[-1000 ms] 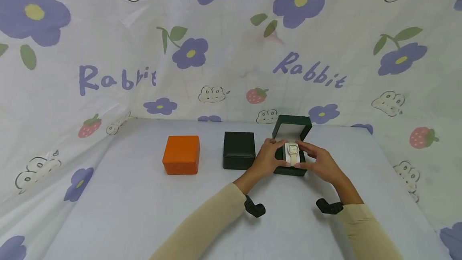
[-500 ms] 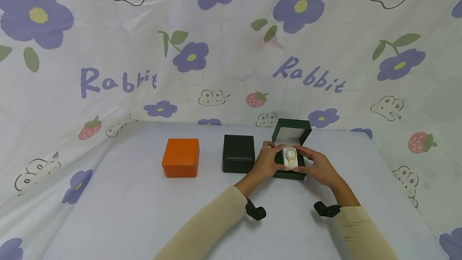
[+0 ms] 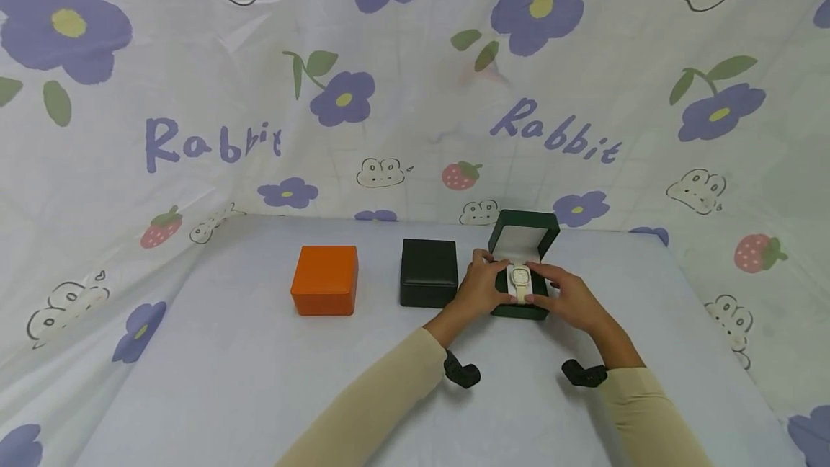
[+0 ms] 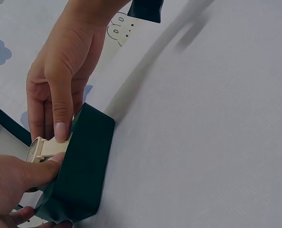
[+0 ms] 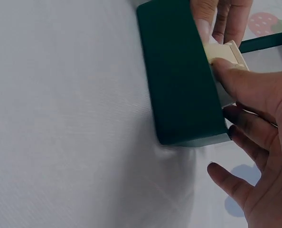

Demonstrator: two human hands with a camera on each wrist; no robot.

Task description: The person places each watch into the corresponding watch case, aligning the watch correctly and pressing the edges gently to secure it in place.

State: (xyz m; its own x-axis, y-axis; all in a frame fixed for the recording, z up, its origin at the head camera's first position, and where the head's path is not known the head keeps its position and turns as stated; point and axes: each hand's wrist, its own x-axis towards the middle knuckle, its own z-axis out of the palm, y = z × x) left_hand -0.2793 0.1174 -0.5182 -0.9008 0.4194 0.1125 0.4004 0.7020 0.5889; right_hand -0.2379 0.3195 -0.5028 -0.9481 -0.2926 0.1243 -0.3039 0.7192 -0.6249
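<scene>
A cream watch (image 3: 520, 277) on a white cushion sits in the base of an opened dark green watch box (image 3: 519, 313), whose lid stands raised behind it. My left hand (image 3: 478, 288) pinches the watch and cushion from the left, thumb at the lower strap and fingers at the upper end. From the other side my right hand (image 3: 577, 300) holds it the same way. Both thumbs lie on the strap just above the box's front wall (image 4: 86, 164). In the right wrist view, the other fingers of my right hand (image 5: 269, 123) spread beside the box.
Left of the green box stands a closed black box (image 3: 429, 274), close to my left hand. Farther left is a closed orange box (image 3: 325, 281). All stand on a white-covered table (image 3: 227, 373), with a flower-printed cloth (image 3: 415, 92) hanging behind.
The watch and cushion have moved slightly left and lower into the green box, both hands moving with them. The black and orange boxes stay put.
</scene>
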